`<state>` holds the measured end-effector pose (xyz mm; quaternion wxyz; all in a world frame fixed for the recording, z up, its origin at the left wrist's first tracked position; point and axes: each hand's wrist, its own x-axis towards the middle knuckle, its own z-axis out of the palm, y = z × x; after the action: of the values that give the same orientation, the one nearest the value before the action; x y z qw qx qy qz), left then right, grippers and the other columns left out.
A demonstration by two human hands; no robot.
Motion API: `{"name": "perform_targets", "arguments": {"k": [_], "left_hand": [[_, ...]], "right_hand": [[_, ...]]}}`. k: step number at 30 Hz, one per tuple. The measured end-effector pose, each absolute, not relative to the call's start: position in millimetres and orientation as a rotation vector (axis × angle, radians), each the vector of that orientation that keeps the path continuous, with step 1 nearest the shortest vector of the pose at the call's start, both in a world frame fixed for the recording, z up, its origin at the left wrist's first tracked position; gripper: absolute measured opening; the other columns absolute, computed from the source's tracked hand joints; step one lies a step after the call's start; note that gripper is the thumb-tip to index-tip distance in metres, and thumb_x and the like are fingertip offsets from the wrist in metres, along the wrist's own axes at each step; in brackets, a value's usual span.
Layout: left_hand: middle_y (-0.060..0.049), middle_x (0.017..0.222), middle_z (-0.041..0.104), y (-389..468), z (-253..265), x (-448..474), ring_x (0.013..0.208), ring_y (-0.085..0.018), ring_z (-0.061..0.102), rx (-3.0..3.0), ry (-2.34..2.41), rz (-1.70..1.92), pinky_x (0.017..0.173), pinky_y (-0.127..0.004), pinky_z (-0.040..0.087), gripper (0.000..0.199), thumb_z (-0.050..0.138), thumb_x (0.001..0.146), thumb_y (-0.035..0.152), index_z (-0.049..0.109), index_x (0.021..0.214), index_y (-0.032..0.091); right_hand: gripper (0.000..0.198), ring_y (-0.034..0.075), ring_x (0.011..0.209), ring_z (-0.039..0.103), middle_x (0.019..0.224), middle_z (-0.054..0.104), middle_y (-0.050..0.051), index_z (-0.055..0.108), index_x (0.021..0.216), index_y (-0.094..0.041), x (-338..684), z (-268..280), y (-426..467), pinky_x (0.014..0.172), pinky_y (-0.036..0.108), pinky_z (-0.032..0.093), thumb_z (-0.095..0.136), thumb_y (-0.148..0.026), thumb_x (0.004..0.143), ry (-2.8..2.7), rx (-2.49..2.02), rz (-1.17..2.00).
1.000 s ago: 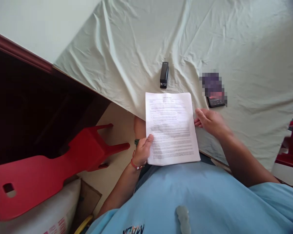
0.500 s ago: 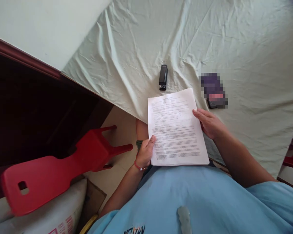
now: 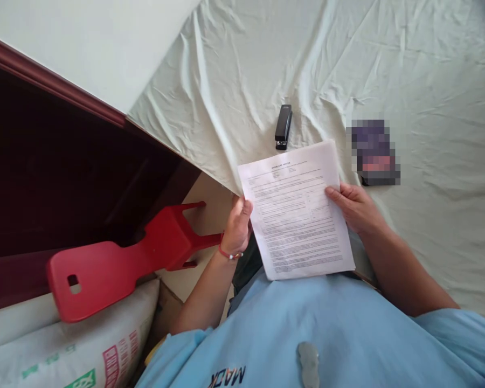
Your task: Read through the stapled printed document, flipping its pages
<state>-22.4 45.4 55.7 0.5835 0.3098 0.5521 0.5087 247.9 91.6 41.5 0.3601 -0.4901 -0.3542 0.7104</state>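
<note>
A stack of printed papers (image 3: 297, 221) is held between my hands, close to the blue shirt, its upper part over the table. My left hand (image 3: 239, 223) pinches its left edge, thumb on top and fingers underneath. On the right edge, my right hand (image 3: 353, 207) grips it with the thumb across the front; its other fingers are mostly behind the sheets. Just beyond the top edge of the papers lies a black stapler (image 3: 283, 127) on the cloth. A blurred-out dark object (image 3: 374, 153) rests on the table to the right, near my right hand.
A wrinkled pale green cloth (image 3: 440, 178) covers the table. At the lower left stand a red plastic chair (image 3: 92, 275) and a white printed sack (image 3: 117, 334). Dark wooden furniture (image 3: 64, 178) is on the left, below a white surface (image 3: 84, 48).
My left hand has slid up the left edge of the papers, which are now tilted slightly more. The camera view has shifted a little, moving the surroundings rightward.
</note>
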Motion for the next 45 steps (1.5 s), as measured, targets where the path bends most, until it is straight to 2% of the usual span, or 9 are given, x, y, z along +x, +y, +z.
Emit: {"name": "perform_targets", "arguments": {"k": [2, 4, 10, 20, 27, 31, 34, 39, 45], "left_hand": [[-0.012, 0.114, 0.074, 64.1, 61.3, -15.3, 0.117, -0.028, 0.067, 0.650, 1.208, 1.202, 0.101, -0.039, 0.050, 0.058, 0.074, 0.082, 0.060, 0.070, 0.121, 0.017], [-0.013, 0.118, 0.074, 78.6, 63.0, -8.3, 0.124, -0.031, 0.064, 0.593, 1.161, 1.173, 0.106, -0.042, 0.050, 0.055, 0.081, 0.078, 0.054, 0.072, 0.117, 0.015], [-0.012, 0.112, 0.076, 90.9, 54.0, 0.9, 0.120, -0.033, 0.067, 0.571, 1.168, 1.170, 0.105, -0.049, 0.054, 0.045, 0.088, 0.072, 0.041, 0.076, 0.107, 0.015], [-0.013, 0.106, 0.077, 96.2, 37.0, -1.2, 0.118, -0.031, 0.068, 0.541, 1.185, 1.187, 0.102, -0.044, 0.054, 0.047, 0.081, 0.077, 0.053, 0.074, 0.101, 0.013], [-0.011, 0.092, 0.076, 121.7, 32.5, -11.7, 0.106, -0.029, 0.071, 0.605, 1.305, 1.081, 0.095, -0.042, 0.056, 0.042, 0.079, 0.078, 0.050, 0.071, 0.095, 0.011], [-0.006, 0.079, 0.072, 144.4, 36.2, -18.4, 0.086, -0.023, 0.072, 0.633, 1.374, 1.023, 0.077, -0.034, 0.058, 0.028, 0.076, 0.082, 0.039, 0.071, 0.090, 0.012], [-0.002, 0.066, 0.065, 157.0, 36.5, -19.4, 0.066, -0.016, 0.065, 0.658, 1.418, 0.971, 0.063, -0.027, 0.053, 0.023, 0.073, 0.085, 0.034, 0.070, 0.084, 0.012], [-0.003, 0.066, 0.065, 171.9, 33.9, -14.9, 0.068, -0.015, 0.063, 0.698, 1.374, 0.953, 0.067, -0.025, 0.051, 0.022, 0.070, 0.086, 0.029, 0.067, 0.074, 0.012], [-0.001, 0.057, 0.054, 191.7, 34.2, -9.0, 0.056, -0.010, 0.049, 0.770, 1.493, 0.906, 0.059, -0.023, 0.039, 0.029, 0.064, 0.088, 0.020, 0.058, 0.061, 0.012]], "right_hand": [[0.044, 0.022, 0.072, 0.074, 0.085, 0.077, 0.004, 0.075, 0.104, -0.022, 249.6, 41.3, 90.8, 0.065, 0.034, 0.061, 0.077, -0.058, 0.080, -0.937, -1.243, 1.853], [0.045, 0.022, 0.073, 0.074, 0.085, 0.077, 0.004, 0.075, 0.106, -0.022, 251.0, 42.1, 90.8, 0.065, 0.034, 0.061, 0.076, -0.059, 0.081, -0.959, -1.227, 1.843], [0.049, 0.025, 0.086, 0.074, 0.087, 0.076, 0.003, 0.073, 0.115, -0.028, 254.5, 44.3, 93.3, 0.068, 0.036, 0.060, 0.064, -0.067, 0.088, -0.998, -1.337, 1.618], [0.041, 0.024, 0.068, 0.070, 0.076, 0.074, 0.003, 0.071, 0.093, -0.025, 253.8, 41.7, 97.7, 0.054, 0.033, 0.053, 0.069, -0.065, 0.082, -0.917, -1.473, 1.568], [0.039, 0.027, 0.063, 0.069, 0.072, 0.073, 0.005, 0.072, 0.095, -0.026, 250.0, 43.4, 106.7, 0.051, 0.036, 0.052, 0.066, -0.062, 0.082, -0.927, -1.585, 1.533], [0.035, 0.028, 0.062, 0.069, 0.069, 0.072, 0.005, 0.072, 0.091, -0.027, 248.4, 39.7, 112.0, 0.048, 0.037, 0.051, 0.065, -0.059, 0.082, -0.913, -1.644, 1.454], [0.035, 0.027, 0.061, 0.068, 0.067, 0.072, 0.005, 0.072, 0.091, -0.027, 246.9, 38.9, 114.0, 0.045, 0.035, 0.050, 0.065, -0.059, 0.081, -0.908, -1.663, 1.431], [0.031, 0.024, 0.057, 0.066, 0.067, 0.071, 0.004, 0.070, 0.085, -0.026, 244.1, 42.8, 115.0, 0.042, 0.032, 0.045, 0.065, -0.057, 0.082, -0.854, -1.677, 1.442], [0.029, 0.019, 0.051, 0.058, 0.062, 0.065, 0.002, 0.061, 0.068, -0.025, 242.8, 42.9, 120.3, 0.043, 0.029, 0.040, 0.066, -0.050, 0.081, -0.795, -1.687, 1.414]]}}
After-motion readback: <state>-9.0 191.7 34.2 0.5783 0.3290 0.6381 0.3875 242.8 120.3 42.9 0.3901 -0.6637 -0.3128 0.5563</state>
